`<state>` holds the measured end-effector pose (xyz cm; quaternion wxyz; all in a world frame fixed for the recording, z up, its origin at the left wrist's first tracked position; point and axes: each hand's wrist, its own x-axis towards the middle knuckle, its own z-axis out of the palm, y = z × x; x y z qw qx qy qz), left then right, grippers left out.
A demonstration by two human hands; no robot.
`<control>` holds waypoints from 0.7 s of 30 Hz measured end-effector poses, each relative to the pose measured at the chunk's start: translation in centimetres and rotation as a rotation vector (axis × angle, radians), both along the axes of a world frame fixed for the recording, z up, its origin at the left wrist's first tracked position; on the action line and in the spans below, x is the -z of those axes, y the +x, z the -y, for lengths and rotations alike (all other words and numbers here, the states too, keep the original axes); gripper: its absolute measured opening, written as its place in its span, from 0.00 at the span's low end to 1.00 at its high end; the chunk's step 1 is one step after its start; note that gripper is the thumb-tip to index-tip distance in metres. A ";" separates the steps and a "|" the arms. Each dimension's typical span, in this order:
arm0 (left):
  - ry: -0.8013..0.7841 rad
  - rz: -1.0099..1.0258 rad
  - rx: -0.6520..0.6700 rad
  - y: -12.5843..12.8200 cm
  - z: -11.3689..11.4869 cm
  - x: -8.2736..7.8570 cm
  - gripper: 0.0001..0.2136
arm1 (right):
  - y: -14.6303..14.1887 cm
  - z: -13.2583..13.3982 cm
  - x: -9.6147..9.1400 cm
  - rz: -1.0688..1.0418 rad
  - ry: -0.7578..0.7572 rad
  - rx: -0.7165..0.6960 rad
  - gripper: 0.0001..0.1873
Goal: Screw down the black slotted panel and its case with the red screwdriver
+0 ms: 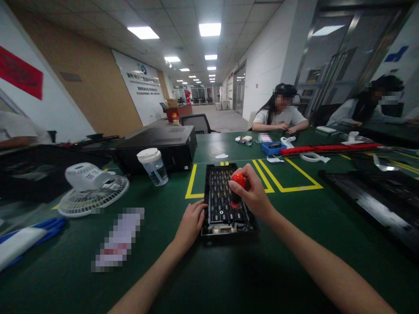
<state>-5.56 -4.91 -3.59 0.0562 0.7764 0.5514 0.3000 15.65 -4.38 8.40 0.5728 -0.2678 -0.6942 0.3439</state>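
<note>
The right hand (pixel 251 190) grips a red-and-black tool (pixel 238 181) roughly upright over the black case (pixel 218 198), which lies on the green table (pixel 157 257), well in from its far edge. The left hand (pixel 190 220) touches the case's left edge; whether its fingers close on it, I cannot tell. Beyond that edge stands a lidded cup (pixel 153 165), near a white fan (pixel 88 179).

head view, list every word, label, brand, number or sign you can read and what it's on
None can be read for certain.
Wall sign: logo and lines of characters, too small and blurred.
Plaque: too dim.
Red banner: too blurred.
Sticker on black case: too small.
Sheet: pixelated.
Black tray, red-topped tool: no legible text.
</note>
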 end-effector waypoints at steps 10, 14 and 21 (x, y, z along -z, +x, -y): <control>0.007 -0.001 0.004 -0.2 -0.2 0.3 0.13 | -0.1 0.1 0.1 -0.020 0.018 0.028 0.11; -0.013 -0.002 0.004 -0.1 -0.1 0.2 0.14 | -0.2 0.1 0.1 -0.031 0.008 0.034 0.12; -0.029 0.003 0.003 -0.1 0.0 0.1 0.14 | -0.4 0.2 0.0 -0.054 -0.041 0.058 0.18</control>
